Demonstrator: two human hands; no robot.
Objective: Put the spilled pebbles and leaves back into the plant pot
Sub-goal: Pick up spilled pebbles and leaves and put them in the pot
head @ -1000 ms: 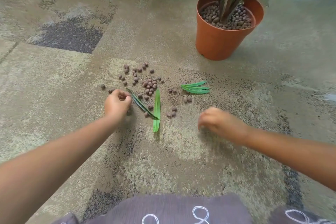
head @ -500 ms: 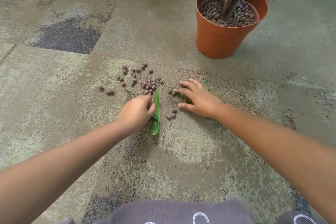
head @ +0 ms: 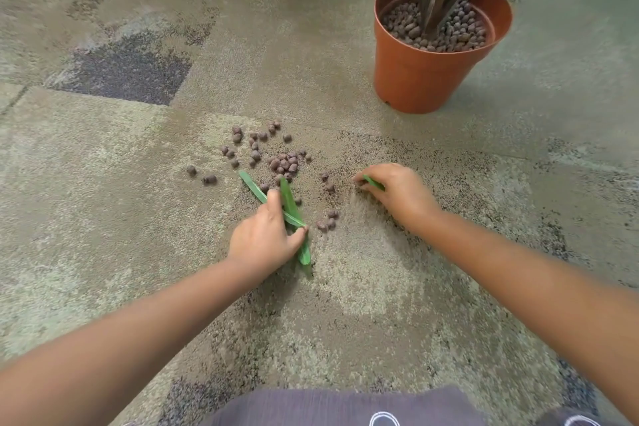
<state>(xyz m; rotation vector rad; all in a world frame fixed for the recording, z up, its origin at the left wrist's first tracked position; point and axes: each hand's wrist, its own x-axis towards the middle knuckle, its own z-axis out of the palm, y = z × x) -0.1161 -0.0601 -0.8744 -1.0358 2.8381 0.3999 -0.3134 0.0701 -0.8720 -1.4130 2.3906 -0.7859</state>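
The left hand (head: pixel 262 239) has its grip closed on two long leaves (head: pixel 290 207) that cross on the carpet (head: pixel 103 252). The right hand (head: pixel 397 194) pinches a smaller leaf (head: pixel 374 183). The spilled pebbles (head: pixel 283 162) lie scattered between the hands and the plant pot (head: pixel 422 79). Judged progress: early; no spilled item looks returned yet.

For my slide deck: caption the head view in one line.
Left hand pinches two long leaves, right hand grips another leaf, clay pebbles scattered before the terracotta pot.
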